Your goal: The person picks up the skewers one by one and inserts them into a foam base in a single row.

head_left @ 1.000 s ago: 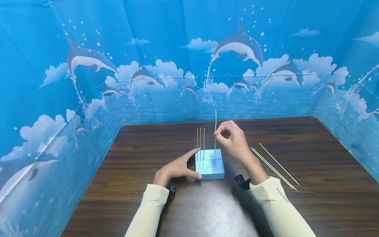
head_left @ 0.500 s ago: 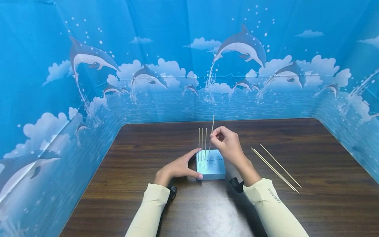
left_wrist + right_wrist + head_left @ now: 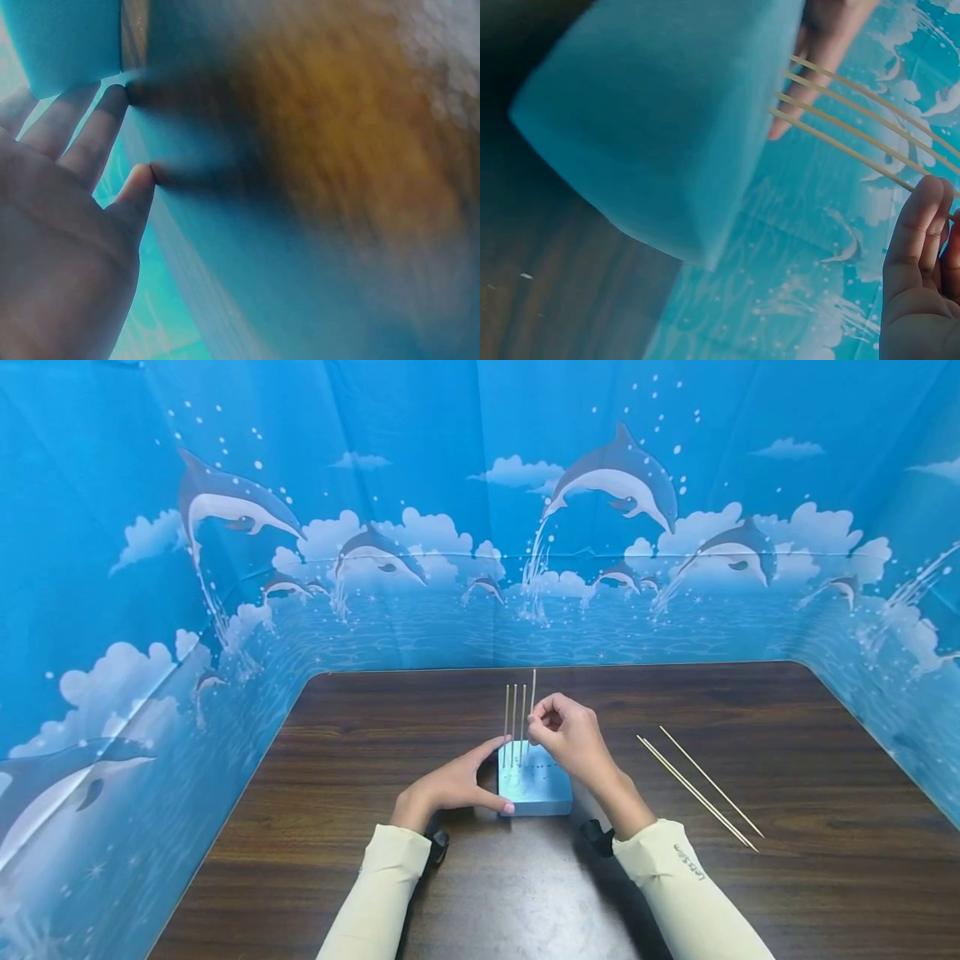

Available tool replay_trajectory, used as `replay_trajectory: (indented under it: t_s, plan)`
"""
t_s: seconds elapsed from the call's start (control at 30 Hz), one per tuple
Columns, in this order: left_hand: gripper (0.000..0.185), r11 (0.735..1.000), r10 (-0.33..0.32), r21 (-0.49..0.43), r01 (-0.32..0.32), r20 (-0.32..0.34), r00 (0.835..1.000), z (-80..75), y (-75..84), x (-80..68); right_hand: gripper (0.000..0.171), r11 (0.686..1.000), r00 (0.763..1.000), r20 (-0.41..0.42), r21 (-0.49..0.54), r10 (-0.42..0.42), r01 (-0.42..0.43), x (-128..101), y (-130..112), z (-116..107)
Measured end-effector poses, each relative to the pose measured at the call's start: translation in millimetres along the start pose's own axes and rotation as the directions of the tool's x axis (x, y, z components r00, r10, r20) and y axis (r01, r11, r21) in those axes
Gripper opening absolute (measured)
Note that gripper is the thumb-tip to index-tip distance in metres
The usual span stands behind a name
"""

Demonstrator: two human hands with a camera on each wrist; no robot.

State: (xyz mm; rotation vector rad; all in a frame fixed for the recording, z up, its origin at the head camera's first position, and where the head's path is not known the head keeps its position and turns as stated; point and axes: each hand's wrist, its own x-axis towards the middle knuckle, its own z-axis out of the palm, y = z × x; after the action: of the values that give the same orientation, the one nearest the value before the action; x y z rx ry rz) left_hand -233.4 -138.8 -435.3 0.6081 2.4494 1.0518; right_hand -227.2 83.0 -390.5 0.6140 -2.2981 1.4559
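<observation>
A light blue foam block (image 3: pixel 542 792) sits on the dark wooden table (image 3: pixel 750 893). Three thin wooden skewers (image 3: pixel 514 718) stand upright in its far left part. My right hand (image 3: pixel 542 723) pinches a fourth skewer (image 3: pixel 532 683) just right of them, its lower end at the block's top. My left hand (image 3: pixel 497 774) rests against the block's left side with straight fingers, thumb at the front corner. In the right wrist view the block (image 3: pixel 652 127) has four skewers (image 3: pixel 855 112) coming out of it. In the left wrist view, my fingers (image 3: pixel 90 142) touch the block (image 3: pixel 225 247).
Three loose skewers (image 3: pixel 697 789) lie on the table to the right of my right arm. Blue dolphin-print curtain walls (image 3: pixel 480 527) close in the table at the back and on both sides.
My right hand has moved left and down with its skewer, bringing it next to the three standing ones and lowering it into the block. The left hand has stayed put.
</observation>
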Motion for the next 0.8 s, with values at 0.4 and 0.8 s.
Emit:
replay_trajectory:
  t_s: [0.4,0.8]
  plan:
    - [0.109,1.000,0.006,-0.001,-0.006,-0.006,1.000,-0.5,0.6,0.1,0.011,1.000,1.000,0.019,-0.012,0.007,-0.007,-9.9,7.8,8.6]
    - [0.112,1.000,0.016,0.004,-0.016,-0.006,1.000,1.5,-3.6,0.3,0.017,0.975,0.979,-0.027,-0.091,0.201,-0.203,-13.2,25.6,-30.5]
